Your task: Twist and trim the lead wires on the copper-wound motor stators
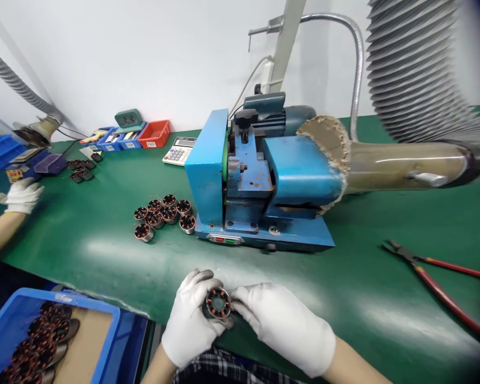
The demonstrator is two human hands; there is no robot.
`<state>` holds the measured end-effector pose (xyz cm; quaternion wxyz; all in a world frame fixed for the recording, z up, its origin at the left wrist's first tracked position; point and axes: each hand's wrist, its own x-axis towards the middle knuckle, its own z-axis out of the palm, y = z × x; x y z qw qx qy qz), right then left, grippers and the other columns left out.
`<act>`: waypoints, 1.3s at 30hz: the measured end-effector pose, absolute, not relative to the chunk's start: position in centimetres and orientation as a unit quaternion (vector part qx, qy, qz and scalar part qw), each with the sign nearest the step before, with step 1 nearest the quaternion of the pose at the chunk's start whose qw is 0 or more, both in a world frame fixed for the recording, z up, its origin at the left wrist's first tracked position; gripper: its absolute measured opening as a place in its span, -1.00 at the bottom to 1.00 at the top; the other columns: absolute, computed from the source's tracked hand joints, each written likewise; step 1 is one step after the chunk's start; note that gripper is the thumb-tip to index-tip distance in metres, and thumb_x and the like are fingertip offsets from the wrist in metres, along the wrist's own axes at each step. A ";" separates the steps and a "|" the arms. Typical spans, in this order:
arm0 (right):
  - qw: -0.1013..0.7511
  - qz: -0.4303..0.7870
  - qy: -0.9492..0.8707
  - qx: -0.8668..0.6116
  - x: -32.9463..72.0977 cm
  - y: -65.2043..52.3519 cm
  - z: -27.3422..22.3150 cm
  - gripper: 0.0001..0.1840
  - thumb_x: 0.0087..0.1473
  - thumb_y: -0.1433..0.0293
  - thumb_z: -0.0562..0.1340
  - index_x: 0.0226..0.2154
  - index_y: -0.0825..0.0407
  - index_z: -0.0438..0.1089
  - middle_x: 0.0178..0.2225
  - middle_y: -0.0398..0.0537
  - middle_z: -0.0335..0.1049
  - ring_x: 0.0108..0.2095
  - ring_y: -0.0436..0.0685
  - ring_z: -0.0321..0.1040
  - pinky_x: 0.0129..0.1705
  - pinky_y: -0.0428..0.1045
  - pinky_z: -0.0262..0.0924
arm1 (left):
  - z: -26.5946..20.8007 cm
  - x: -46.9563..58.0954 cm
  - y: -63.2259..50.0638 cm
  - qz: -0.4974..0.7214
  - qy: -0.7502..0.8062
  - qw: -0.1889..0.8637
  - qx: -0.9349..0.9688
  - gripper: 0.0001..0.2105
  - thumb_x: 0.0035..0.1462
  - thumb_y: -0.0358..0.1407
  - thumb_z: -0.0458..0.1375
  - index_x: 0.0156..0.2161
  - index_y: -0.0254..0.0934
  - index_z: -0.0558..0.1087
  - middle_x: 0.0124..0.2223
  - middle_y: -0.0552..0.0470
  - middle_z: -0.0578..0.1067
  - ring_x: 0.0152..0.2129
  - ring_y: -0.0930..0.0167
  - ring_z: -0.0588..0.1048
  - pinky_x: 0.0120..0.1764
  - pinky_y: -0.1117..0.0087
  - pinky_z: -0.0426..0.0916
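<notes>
Both hands wear white knit gloves and meet at the near edge of the green mat-covered bench [104, 234]. The left hand [190, 322] curls its fingers closed around a small motor stator [218, 303], a round metal ring with copper-orange windings set about an open centre, holding it face-up just above the mat. The right hand [282, 322] pinches the same stator from the other side, its fingertips touching the rim. Behind the hands, in the middle of the bench, stands a blue painted machine [260, 186], boxy and chipped, with a motor at the back and a clear tube wrapped in frayed brown tape running off to the right, under a grey ribbed duct [416, 69]. Just left of the machine's base lies a cluster of stators [164, 213] of the same kind, touching one another. Red-handled pliers [436, 277] lie on the mat to the right, well apart from the hands. A blue bin [104, 320] at the lower left holds more wound parts on brown card. Far back sit a calculator [178, 151], a red tray [155, 133] and a small clock [128, 118]. At the left edge another person's gloved hand [22, 194] rests on the mat.
</notes>
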<state>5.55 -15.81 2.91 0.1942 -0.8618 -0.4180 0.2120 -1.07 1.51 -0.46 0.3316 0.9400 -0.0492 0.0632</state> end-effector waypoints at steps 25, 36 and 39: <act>0.132 0.012 -0.515 -0.847 4.6 -16.1 3.5 -0.86 -0.06 0.57 0.09 -0.40 0.09 0.31 -0.50 -0.03 0.32 -0.49 0.13 0.20 -0.42 0.00 0.00 | -0.2 -1.7 1.0 -0.014 0.030 0.512 0.858 -0.45 -0.36 -0.44 0.28 -0.11 -0.24 0.35 -0.11 -0.05 0.45 -0.15 0.22 0.42 -0.06 0.18 0.33; 0.412 0.186 -0.373 -0.810 5.2 -16.8 5.7 -0.71 0.13 0.38 -0.08 -0.56 0.02 0.16 -0.57 -0.17 0.20 -0.53 0.00 0.10 -0.48 -0.12 -0.05 | 5.7 -1.7 2.0 0.094 -0.160 0.312 0.932 -0.65 0.11 -0.15 -0.06 -0.40 -0.34 0.49 -0.41 -0.08 0.49 -0.33 0.37 0.48 -0.32 0.42 0.44; 0.503 0.237 -0.322 -0.767 5.2 -16.7 5.8 -0.75 0.09 0.36 -0.04 -0.59 0.02 0.10 -0.60 -0.20 0.13 -0.55 -0.01 0.06 -0.47 -0.12 -0.02 | 5.4 -1.9 1.6 0.162 -0.141 0.249 0.944 -0.64 0.05 -0.14 0.09 -0.15 -0.38 0.42 -0.17 -0.21 0.44 -0.17 0.29 0.43 -0.17 0.34 0.39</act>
